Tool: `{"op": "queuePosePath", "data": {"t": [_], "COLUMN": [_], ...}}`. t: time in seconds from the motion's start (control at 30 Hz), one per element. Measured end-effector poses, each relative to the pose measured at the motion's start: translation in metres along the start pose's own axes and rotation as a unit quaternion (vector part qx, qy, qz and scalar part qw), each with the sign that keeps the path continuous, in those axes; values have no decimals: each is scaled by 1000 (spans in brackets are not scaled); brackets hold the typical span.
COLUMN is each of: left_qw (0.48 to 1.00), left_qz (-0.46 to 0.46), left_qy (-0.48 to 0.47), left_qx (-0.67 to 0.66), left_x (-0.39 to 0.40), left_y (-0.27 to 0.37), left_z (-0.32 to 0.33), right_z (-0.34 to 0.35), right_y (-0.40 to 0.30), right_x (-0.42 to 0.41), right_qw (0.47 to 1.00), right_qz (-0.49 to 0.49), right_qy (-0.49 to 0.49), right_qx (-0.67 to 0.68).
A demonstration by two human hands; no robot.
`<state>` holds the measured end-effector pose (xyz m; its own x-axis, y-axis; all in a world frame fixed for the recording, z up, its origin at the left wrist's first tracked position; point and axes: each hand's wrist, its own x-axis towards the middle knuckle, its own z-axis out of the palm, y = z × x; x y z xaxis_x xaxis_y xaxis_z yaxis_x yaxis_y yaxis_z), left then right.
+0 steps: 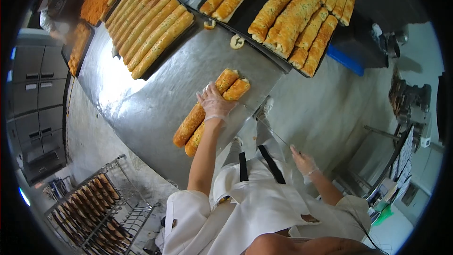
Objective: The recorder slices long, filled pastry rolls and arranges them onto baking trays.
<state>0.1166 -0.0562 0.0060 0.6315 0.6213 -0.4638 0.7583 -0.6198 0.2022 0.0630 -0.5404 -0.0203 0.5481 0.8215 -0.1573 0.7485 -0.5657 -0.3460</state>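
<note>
My left hand [215,103], in a clear plastic glove, lies across two long golden bread rolls [189,124] side by side on the steel table, its fingers pressed over them. Shorter end portions [236,90] of the rolls show beyond my fingers; green flecks dot the crust. My gloved right hand [305,164] grips the handle of a long, thin-bladed knife [275,133], away from the table's edge. The blade reaches towards the rolls, and its tip lies close to my left hand. Whether the blade touches the bread is hard to tell.
On the steel table [152,113] stand a black tray of long rolls [148,28] and, farther right, another loaded tray [297,24]. A round piece [237,41] lies between them. Another person [63,10] works at the far left. A wire rack [95,205] holds trays, lower left.
</note>
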Motion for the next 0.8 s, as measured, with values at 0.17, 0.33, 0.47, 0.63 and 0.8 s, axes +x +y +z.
{"op": "queuePosePath", "data": {"t": [0.17,0.33,0.47,0.63,0.8], "left_qw": [1000,999,997,997,992], "left_qz": [24,24,35,38,51], "left_qy": [13,45,64,72,116], "left_qx": [-11,4,16,6,-11], "left_x": [-31,-40,-38,-34,-33], "left_y": [-40,-48,-51,-57,-62], "left_z": [-5,0,9,18,25], "right_z": [42,20,19,8,6], "right_y": [-27,-106,-112,-114,-117], "right_x": [43,155,152,127,124], "right_qw": [950,988,991,996,996], "right_qz": [118,43,28,27,22], "right_qy": [-25,45,54,44,53], "right_qx": [288,138,121,69,71]}}
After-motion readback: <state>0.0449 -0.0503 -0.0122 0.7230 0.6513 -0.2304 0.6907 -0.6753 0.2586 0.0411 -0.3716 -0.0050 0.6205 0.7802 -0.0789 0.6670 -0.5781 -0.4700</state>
